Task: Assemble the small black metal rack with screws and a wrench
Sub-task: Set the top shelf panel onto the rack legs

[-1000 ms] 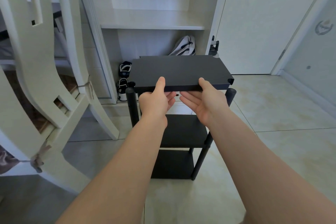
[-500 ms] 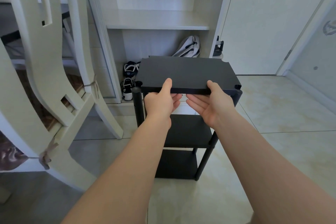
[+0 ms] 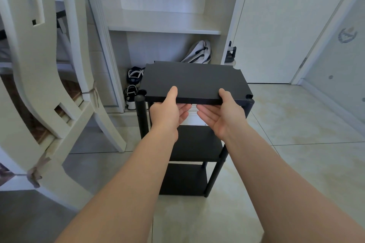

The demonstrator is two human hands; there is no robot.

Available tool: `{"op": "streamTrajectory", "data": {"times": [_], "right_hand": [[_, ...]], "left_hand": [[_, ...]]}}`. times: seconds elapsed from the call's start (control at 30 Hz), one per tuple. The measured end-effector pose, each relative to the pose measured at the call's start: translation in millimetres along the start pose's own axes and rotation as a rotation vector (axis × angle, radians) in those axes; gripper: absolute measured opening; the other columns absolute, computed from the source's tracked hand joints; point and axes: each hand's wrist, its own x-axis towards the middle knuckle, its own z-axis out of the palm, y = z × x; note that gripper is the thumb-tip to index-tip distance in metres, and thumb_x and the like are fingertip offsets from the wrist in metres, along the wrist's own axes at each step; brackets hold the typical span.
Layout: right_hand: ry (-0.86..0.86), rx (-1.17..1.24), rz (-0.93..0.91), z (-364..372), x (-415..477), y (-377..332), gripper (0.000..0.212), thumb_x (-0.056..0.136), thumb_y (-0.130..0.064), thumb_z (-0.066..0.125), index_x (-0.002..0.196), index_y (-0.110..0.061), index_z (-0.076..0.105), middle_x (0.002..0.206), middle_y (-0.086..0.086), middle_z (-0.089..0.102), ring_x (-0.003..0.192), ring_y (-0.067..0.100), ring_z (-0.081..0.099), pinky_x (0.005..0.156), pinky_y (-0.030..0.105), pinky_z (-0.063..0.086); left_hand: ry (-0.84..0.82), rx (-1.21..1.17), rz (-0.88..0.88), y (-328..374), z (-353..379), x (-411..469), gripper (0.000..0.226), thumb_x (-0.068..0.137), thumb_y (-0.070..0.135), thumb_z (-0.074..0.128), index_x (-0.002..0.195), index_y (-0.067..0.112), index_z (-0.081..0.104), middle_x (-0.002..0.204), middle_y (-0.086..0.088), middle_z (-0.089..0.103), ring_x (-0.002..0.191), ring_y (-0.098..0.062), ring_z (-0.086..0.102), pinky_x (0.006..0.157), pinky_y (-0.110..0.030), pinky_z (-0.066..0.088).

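**Item 1. Black rack**. Stands on the tiled floor at the centre of the view. Upright, with dark round posts.
- Bottom shelf: in place, low between the posts.
- Middle shelf: in place, above the bottom one.
- Top panel: flat black sheet with notched corners, held at the head of the posts and roughly level. Its near-right notch lies at the top of the near-right post. The near-left post rises just outside the panel's near-left corner. I cannot tell whether the panel is seated on the posts.

**Item 2. Left hand**. At 7 o'clock of the top panel, on its near edge. Grip: thumb on the upper face and fingers under it, pinching the panel.

**Item 3. Right hand**. At 5 o'clock of the top panel, on the same near edge, close beside the left hand but apart from it. Grip: thumb on top and fingers beneath, palm turned up, pinching the panel.

**Item 4. Surroundings.**
- Cream wooden chair: at 9 o'clock of the rack, tilted.
- Open cabinet: at 12 o'clock, pale, with one shelf.
- Shoes: in the cabinet's lower bay, at 10 o'clock of the rack.
- White bag: same bay, at 12 o'clock, behind the top panel.
- White door: at 1 o'clock.
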Motion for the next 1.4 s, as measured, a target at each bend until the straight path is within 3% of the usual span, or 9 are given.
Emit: {"op": "streamTrajectory", "data": {"times": [0.17,0.57,0.8,0.93,1.1,1.4], "right_hand": [[0.009,-0.013,0.000,1,2,1,0.037,0.101,-0.035,0.061,0.120,-0.004,0.059,0.087,0.018,0.077,0.075,0.029,0.077,0.056,0.033,0.061],[-0.051,0.008,-0.046,-5,2,4,0.038,0.101,-0.036,0.062,0.123,-0.005,0.057,0.084,0.018,0.077,0.080,0.030,0.078,0.058,0.033,0.061],[-0.053,0.042,-0.066,-3,-1,-1,0.036,0.100,-0.034,0.064,0.121,-0.006,0.056,0.083,0.019,0.076,0.080,0.031,0.078,0.060,0.034,0.062],[-0.073,0.053,-0.115,2,-2,-7,0.034,0.099,-0.034,0.065,0.117,-0.006,0.057,0.083,0.019,0.077,0.080,0.030,0.078,0.059,0.032,0.061],[-0.037,0.028,-0.125,2,-3,-6,0.034,0.099,-0.034,0.065,0.116,-0.006,0.057,0.082,0.019,0.076,0.079,0.030,0.078,0.058,0.031,0.061],[0.043,0.014,-0.149,3,-2,-7,0.037,0.098,-0.037,0.066,0.116,-0.005,0.059,0.078,0.015,0.077,0.075,0.026,0.078,0.055,0.029,0.060]], "left_hand": [[0.008,0.001,0.007,0,0,0,0.031,0.095,0.040,0.065,0.111,0.014,0.062,0.091,-0.004,0.076,0.071,-0.010,0.075,0.059,-0.022,0.059],[-0.025,-0.051,-0.010,-2,-1,-1,0.032,0.094,0.039,0.067,0.113,0.014,0.061,0.097,-0.008,0.074,0.073,-0.013,0.076,0.063,-0.024,0.059],[-0.051,-0.068,0.052,2,0,-5,0.029,0.093,0.038,0.069,0.110,0.014,0.063,0.093,-0.007,0.077,0.077,-0.015,0.076,0.067,-0.026,0.061],[-0.082,-0.101,0.097,9,0,-7,0.028,0.091,0.036,0.071,0.102,0.011,0.064,0.080,-0.004,0.077,0.077,-0.018,0.076,0.065,-0.026,0.060],[-0.075,-0.113,0.057,7,-2,-8,0.031,0.090,0.036,0.073,0.104,0.010,0.064,0.090,-0.010,0.077,0.078,-0.019,0.077,0.069,-0.030,0.062],[-0.110,-0.113,0.030,6,3,-11,0.033,0.090,0.040,0.072,0.105,0.011,0.065,0.086,-0.007,0.078,0.079,-0.018,0.077,0.066,-0.027,0.061]]}}
